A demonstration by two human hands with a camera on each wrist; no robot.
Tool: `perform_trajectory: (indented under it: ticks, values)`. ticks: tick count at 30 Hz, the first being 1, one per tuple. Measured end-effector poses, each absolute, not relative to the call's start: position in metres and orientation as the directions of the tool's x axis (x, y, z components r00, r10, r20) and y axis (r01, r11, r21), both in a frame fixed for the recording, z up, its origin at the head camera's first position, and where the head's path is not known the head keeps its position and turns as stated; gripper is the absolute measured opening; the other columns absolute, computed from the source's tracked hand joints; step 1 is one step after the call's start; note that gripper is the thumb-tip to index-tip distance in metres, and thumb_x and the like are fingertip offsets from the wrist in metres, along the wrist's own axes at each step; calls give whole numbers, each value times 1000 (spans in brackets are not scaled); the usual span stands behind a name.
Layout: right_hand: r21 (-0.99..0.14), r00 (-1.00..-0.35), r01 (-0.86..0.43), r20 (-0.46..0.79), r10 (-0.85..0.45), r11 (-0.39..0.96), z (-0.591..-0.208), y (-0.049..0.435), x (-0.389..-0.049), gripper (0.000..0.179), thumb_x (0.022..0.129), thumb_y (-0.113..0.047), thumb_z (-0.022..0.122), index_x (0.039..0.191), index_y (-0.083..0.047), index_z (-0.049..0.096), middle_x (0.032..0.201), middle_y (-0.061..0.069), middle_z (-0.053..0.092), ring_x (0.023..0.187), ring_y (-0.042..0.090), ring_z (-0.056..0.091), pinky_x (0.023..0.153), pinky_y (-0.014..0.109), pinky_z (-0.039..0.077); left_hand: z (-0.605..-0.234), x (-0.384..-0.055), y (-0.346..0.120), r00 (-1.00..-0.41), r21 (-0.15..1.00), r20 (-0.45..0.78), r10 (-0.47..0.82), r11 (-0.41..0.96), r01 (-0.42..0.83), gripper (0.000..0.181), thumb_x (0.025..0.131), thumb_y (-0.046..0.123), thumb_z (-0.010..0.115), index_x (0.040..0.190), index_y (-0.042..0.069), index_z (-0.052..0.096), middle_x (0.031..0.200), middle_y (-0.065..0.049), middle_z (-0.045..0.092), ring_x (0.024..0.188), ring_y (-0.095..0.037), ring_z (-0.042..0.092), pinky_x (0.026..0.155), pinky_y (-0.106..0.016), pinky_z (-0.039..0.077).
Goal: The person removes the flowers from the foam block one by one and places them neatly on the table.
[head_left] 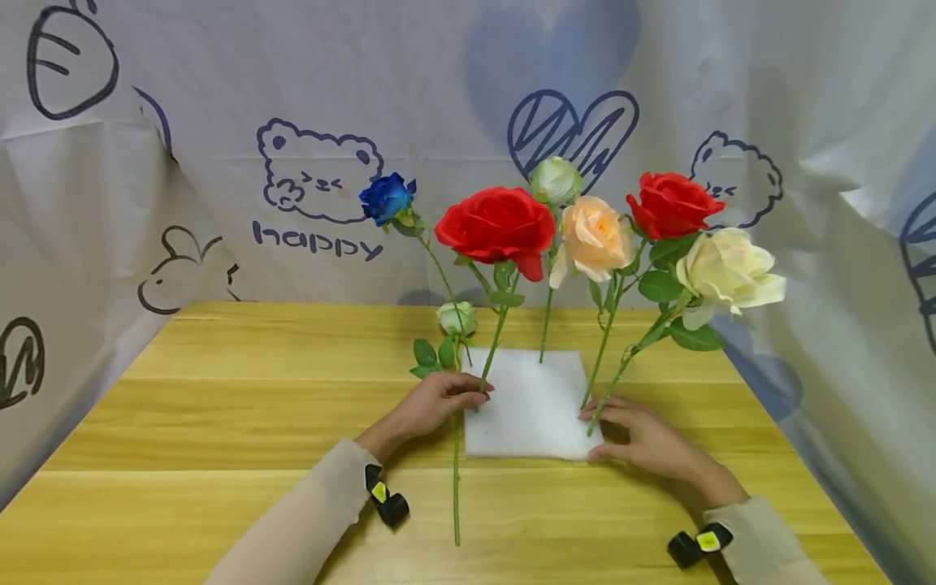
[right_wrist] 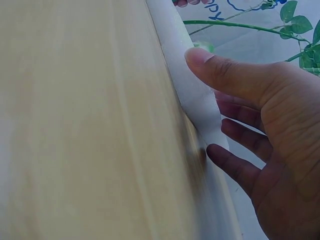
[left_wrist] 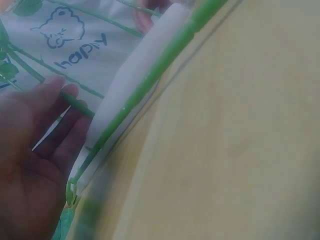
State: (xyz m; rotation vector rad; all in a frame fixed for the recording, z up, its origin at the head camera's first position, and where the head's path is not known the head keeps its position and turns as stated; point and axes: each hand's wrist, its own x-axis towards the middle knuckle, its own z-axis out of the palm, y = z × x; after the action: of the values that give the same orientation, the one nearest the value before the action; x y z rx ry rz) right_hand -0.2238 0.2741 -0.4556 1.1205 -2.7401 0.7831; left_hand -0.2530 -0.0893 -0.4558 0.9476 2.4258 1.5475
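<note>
The left grip [head_left: 444,396] pinches a red rose [head_left: 497,227] by its stem [head_left: 493,345] beside a white pad [head_left: 530,414] on the tabletop [head_left: 249,431]; the right grip [head_left: 647,440] spreads at the pad's right edge.

Wearing a long, pale beige left sleeve [head_left: 307,504] and a matching right sleeve [head_left: 771,543], both slightly creased, with a small black wrist device [head_left: 374,475] fastened at the end of each, carrying a yellow label [head_left: 379,491] and a rounded black block [head_left: 395,511], and showing on the right hand [right_wrist: 287,125] a rounded thumbnail [right_wrist: 201,56].
</note>
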Motion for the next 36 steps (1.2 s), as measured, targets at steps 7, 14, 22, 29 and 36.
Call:
perform_trajectory:
  ticks: [7,14,22,29,36]
  values:
    - [-444,-734,-667,256,-629,599,-456,274,-223,48,78,-39,80,117,-14,70,122,1,63,116,29,57,97,48,47,-456,-251,-88,-795,872,248,554,231,432,26,99,13,60,118,-1,68,116,-12,68,101,-15,65,84,-28,55]
    - [-443,-739,-662,251,-625,605,-456,274,-224,47,79,-40,79,118,-15,69,123,0,62,117,28,56,97,49,47,-457,-250,-87,-799,874,272,537,211,438,24,98,12,61,117,-2,69,116,-13,68,100,-15,66,83,-28,56]
    - [-440,-738,-663,248,-627,606,-457,274,-224,47,79,-40,79,118,-15,69,122,0,62,116,28,57,97,48,47,-455,-251,-86,-792,868,311,526,182,462,24,100,8,57,117,-6,67,112,-18,68,96,-18,67,80,-29,57]
    - [-432,-738,-664,244,-630,610,-457,274,-224,47,79,-42,78,117,-15,70,122,0,63,116,27,57,97,48,47,-453,-249,-86,-802,876,301,516,181,446,25,100,8,57,119,-6,66,115,-19,67,96,-20,67,80,-29,57]
    - [-428,-734,-670,253,-631,607,-457,274,-223,47,79,-40,79,117,-14,70,121,0,63,116,28,57,97,48,47,-447,-247,-83,-815,898,300,495,143,417,29,100,9,57,125,-5,62,106,-19,67,97,-31,67,80,-31,58]
